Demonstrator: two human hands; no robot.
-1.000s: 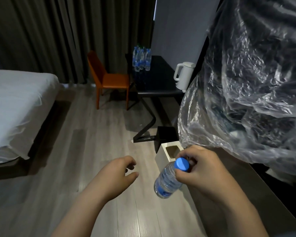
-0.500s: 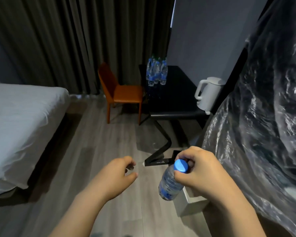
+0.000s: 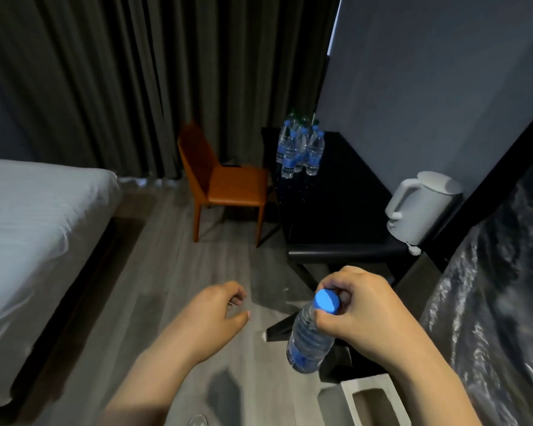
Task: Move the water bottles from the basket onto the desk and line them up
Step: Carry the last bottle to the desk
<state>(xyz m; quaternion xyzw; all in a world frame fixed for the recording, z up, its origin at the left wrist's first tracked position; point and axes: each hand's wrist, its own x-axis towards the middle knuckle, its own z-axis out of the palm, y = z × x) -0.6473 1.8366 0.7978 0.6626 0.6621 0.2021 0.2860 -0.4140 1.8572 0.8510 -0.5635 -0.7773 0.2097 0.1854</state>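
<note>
My right hand [image 3: 356, 305] grips a clear water bottle [image 3: 311, 339] by its neck, just under the blue cap; the bottle hangs tilted over the floor, short of the desk. My left hand [image 3: 216, 315] is beside it, loosely curled with the fingers apart, holding nothing. Ahead stands the black desk [image 3: 336, 207]. At its far end several water bottles [image 3: 300, 149] with blue labels stand close together. No basket is visible.
A white kettle [image 3: 422, 204] sits on the desk's near right corner. An orange chair [image 3: 225, 182] stands left of the desk, a bed [image 3: 34, 229] at the left. Crinkled clear plastic [image 3: 499, 296] fills the right side. A white bin [image 3: 366, 401] is on the floor below.
The view has moved forward and lifted, bringing the desk and bottles closer. The plastic slid off to the right. My right hand keeps its grip on the bottle.
</note>
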